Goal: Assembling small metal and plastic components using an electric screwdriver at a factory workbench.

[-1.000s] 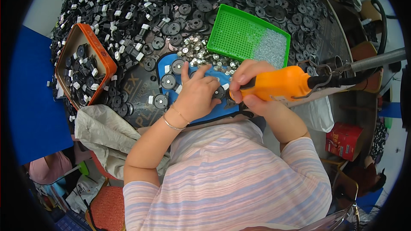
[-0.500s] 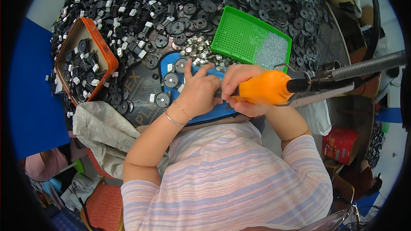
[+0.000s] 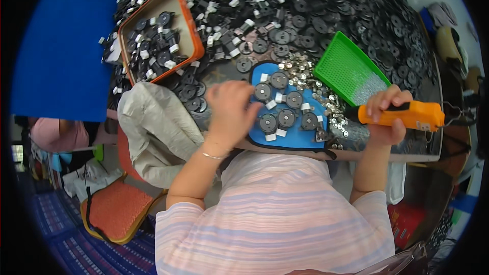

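My right hand (image 3: 388, 117) is wrapped round an orange power screwdriver (image 3: 417, 115), lying sideways with its dark nose toward the left, beside the green tray. My left hand (image 3: 229, 109), blurred, hovers at the left edge of a blue mat (image 3: 299, 140), thumb apart from the fingers and nothing visible in it. Several black wheel-like parts with white tabs lie on the mat, such as one round part (image 3: 268, 122) close to my left thumb. At the mat's lower right corner is a small dark metallic piece (image 3: 321, 135).
A green tray (image 3: 333, 69) holds tiny silvery bits. Small metal caps (image 3: 300, 69) lie loose beside the mat. An orange-rimmed box (image 3: 197, 40) contains black-and-white parts. Heaped black discs (image 3: 356, 15) cover the table's far side. A pale cloth (image 3: 153, 122) hangs over the front left edge.
The whole view has shifted. My right hand has carried the screwdriver off the mat to the right. My left hand has moved left, uncovering the parts on the mat.
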Tool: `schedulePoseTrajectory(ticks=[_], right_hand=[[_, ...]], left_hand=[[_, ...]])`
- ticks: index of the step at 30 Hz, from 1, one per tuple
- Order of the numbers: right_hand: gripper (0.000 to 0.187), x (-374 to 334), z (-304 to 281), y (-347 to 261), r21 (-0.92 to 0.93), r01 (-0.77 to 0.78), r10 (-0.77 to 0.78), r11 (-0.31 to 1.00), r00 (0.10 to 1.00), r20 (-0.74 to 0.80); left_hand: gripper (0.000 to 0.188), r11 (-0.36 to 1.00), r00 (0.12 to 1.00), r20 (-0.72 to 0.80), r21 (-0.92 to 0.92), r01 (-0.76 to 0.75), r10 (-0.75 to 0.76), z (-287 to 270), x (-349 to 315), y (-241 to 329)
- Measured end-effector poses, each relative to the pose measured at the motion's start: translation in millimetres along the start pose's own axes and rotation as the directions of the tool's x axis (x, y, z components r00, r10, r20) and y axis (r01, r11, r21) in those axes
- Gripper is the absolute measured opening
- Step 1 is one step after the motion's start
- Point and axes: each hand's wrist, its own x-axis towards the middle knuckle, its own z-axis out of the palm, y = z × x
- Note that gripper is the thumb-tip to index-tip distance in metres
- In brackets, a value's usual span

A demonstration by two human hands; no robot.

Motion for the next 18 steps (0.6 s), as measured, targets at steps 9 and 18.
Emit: schedulePoseTrajectory(ticks=[9,18], right_hand=[[0.034,16.9,-30.9,1.0,-0.122,0.083,-0.092,0.989,0.993,-0.069],[0.023,47.9,-65.5,43.7,-0.278,0.121,-0.202,0.953,0.937,-0.284]], left_hand=[[0.040,0.922,0.925,-0.158,0.130,0.366,-0.345,-25.0,-56.6,-97.2],[0.033,0.900,0.897,-0.139,0.066,0.432,-0.420,-24.7,-54.6,-104.2]])
